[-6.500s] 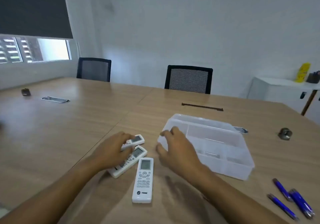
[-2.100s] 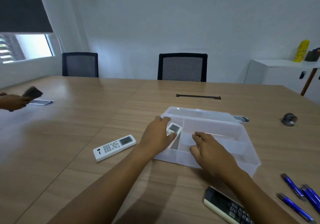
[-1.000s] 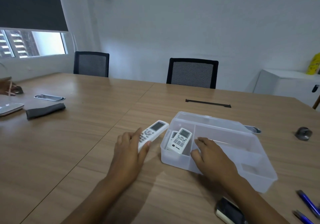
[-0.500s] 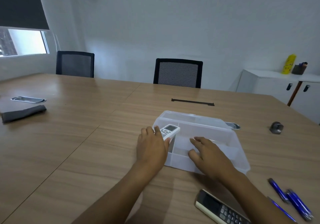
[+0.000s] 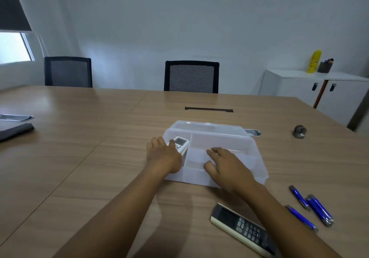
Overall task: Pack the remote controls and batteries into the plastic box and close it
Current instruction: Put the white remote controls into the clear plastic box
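Lower now in left fingers' (image 5: 159, 143) pinch, white remote (image 5: 180, 143), perhaps inside plastic box (image 5: 257, 157); right fingers (image 5: 214, 151) spread.

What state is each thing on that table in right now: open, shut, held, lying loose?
Plastic box: open, lid back.
White remote: held by left hand, going into the box.
Right hand: resting on the box, holding nothing.
Dark remote: lying loose.
Blue pens: lying loose.
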